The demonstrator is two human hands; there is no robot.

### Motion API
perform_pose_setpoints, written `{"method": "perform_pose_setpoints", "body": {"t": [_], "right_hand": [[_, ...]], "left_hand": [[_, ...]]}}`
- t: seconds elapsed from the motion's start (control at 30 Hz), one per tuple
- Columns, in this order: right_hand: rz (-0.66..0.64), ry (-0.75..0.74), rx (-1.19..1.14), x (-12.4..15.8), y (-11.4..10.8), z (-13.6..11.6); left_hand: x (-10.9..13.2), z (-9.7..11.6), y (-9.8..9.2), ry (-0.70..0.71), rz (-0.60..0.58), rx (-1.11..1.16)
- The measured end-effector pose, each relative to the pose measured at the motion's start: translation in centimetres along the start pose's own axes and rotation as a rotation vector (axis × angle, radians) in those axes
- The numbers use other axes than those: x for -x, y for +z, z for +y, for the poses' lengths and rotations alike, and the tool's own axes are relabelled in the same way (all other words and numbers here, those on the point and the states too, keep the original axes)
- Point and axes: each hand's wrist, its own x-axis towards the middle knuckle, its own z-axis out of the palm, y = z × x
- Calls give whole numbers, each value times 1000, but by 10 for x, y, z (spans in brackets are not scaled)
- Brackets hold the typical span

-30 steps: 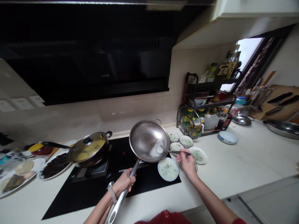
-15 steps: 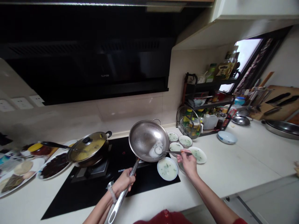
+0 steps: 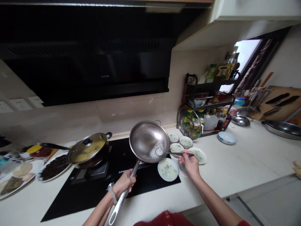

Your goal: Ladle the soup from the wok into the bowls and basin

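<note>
My left hand [image 3: 126,181] is wrapped round the long metal handle of a steel wok [image 3: 143,141], which tilts to the right over the stove. A little whitish soup [image 3: 155,153] pools at its lower right side. My right hand [image 3: 190,163] grips the dark handle of a ladle [image 3: 159,152], its round bowl lying in that soup. Just below the wok's rim is a bowl of pale soup with green bits [image 3: 167,169]. Several more filled bowls, such as this small one [image 3: 186,142], cluster right of the wok; one bowl is partly hidden behind my right hand.
A lidded pan [image 3: 90,147] sits on the left of the black stove [image 3: 105,191]. Further left are a plate of dark food [image 3: 54,168] and a jar with a yellow lid [image 3: 37,150]. A glass lid [image 3: 188,123] leans against the spice rack [image 3: 209,105]. A pale blue dish [image 3: 227,138] is to its right.
The whole view has shifted very slightly. Both hands, the wok and the ladle hold nearly the same positions, with the ladle still in the soup.
</note>
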Motion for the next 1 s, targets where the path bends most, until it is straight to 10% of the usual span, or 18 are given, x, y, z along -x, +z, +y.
{"method": "perform_pose_setpoints", "body": {"t": [1.0], "right_hand": [[-19, -3, 29, 20, -41, -36]], "left_hand": [[-1, -1, -1, 1, -12, -3]]}}
